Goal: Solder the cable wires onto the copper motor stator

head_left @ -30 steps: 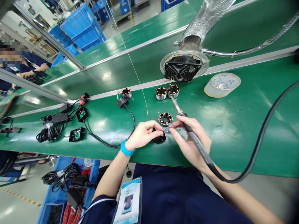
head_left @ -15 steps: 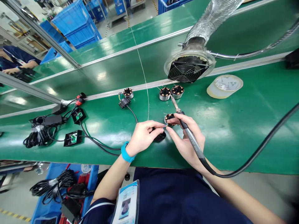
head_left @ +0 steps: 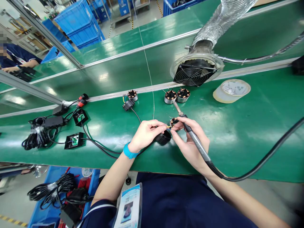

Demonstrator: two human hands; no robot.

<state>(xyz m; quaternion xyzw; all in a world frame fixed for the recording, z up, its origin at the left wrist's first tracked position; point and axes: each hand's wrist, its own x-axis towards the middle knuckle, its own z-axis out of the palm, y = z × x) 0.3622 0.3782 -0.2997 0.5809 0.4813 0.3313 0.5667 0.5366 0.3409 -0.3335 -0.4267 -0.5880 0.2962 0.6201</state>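
Observation:
My left hand (head_left: 146,134) pinches thin wires that come out of a black connector (head_left: 162,138) lying just under its fingers. My right hand (head_left: 190,144) grips a soldering iron (head_left: 192,134) like a pen, tip pointing away, while its thumb and forefinger pinch the same wire ends. A small copper-wound stator (head_left: 174,122) sits on the green belt right behind the fingertips. A thin solder wire (head_left: 149,72) hangs down to my left fingers.
Two more stators (head_left: 177,96) stand near a fume extractor fan (head_left: 195,71); another with a plug (head_left: 130,98) lies left. A tape roll (head_left: 231,90) sits right. Black cables and circuit boxes (head_left: 54,129) lie left. Blue crates (head_left: 76,22) stand behind; a person's arm (head_left: 19,63) shows far left.
Both hands have stayed together at the stator while the view shifted slightly. The black connector now shows more from under my left fingers.

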